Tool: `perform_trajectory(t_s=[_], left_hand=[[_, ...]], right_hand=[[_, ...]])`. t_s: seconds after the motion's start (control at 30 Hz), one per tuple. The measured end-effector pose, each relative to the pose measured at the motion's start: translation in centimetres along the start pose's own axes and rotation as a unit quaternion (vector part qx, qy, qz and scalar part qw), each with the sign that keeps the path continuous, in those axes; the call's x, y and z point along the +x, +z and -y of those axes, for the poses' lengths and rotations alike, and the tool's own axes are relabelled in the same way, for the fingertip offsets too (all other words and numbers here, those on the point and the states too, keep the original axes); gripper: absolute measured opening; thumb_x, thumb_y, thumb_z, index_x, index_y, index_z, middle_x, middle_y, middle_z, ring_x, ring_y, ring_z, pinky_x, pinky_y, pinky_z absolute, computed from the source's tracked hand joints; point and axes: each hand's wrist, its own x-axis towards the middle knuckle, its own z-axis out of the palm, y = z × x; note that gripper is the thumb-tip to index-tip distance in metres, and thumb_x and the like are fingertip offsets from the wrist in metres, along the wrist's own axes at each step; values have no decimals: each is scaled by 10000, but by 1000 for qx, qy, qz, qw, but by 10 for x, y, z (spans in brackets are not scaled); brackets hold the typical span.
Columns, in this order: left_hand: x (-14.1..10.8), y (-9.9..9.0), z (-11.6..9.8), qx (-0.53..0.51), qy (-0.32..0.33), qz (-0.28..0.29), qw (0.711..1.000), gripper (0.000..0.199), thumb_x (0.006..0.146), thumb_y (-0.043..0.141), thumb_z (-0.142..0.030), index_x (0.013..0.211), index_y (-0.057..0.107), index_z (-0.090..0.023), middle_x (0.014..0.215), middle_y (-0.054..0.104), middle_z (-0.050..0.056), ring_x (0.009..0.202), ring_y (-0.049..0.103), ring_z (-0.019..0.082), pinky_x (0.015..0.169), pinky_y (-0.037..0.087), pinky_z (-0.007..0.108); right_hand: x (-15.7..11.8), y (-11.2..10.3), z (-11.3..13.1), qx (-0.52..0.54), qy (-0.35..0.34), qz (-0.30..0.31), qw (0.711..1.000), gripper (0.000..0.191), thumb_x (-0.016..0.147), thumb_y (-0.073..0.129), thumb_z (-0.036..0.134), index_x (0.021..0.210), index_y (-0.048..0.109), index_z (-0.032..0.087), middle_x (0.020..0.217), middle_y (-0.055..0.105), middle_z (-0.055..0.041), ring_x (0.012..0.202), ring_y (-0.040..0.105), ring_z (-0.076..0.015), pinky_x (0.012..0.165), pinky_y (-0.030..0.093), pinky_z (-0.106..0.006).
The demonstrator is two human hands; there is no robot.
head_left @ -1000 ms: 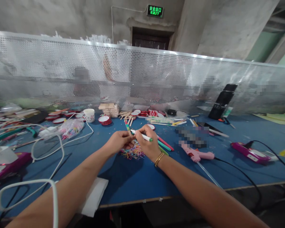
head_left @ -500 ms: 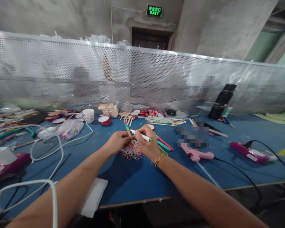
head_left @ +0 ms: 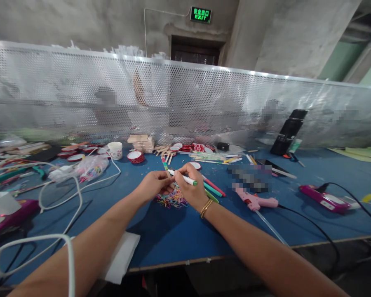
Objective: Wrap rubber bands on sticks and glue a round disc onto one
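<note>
Currently, head view: the left hand [head_left: 158, 183] is pinching a stick [head_left: 165, 163] between thumb and fingers, its grip narrow. The stick is tilting up and away from the hand above the worktop [head_left: 185, 235], its exposed part showing coloured bands, red at the far end. The right hand [head_left: 190, 187] is gripping a white pen [head_left: 188, 180] in a writing hold, the green end pointing out to the right. The other end is meeting the stick or sitting just beside it; cannot tell which. Rubber bands [head_left: 173, 201] are lying in a loose pile beneath the hands. Right of the right hand, red, teal and green markers [head_left: 214, 189] are lying side by side. Farther right, a pink glue gun [head_left: 258, 202] is resting on its side. Beyond the hands, plain sticks [head_left: 164, 150] are lying in a heap, with red-and-white lids [head_left: 136, 157] stacking up to their left and a paper cup [head_left: 115, 150] standing upright past those.
</note>
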Motion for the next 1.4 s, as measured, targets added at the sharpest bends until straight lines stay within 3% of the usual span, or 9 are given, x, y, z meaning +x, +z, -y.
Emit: perform_trajectory(t_s=[1.07, 1.4], left_hand=[[0, 0, -2, -11, -3, -3, 1000, 449, 582, 776, -526, 706, 617, -125, 644, 636, 22, 554, 585, 93, 548, 472, 213], [0, -1, -1, 6, -6, -8, 1000, 388, 652, 742, -479, 747, 627, -121, 628, 638, 21, 569, 596, 95, 564, 480, 211]], right_hand=[[1, 1, -7, 0, 9, -9, 1000, 165, 863, 519, 324, 760, 534, 195, 709, 601, 9, 651, 549, -126, 628, 412, -246], [-1, 3, -2, 9, 3, 12, 1000, 137, 837, 528, 295, 737, 531, 200, 651, 574, 30, 586, 516, -115, 561, 389, -230]])
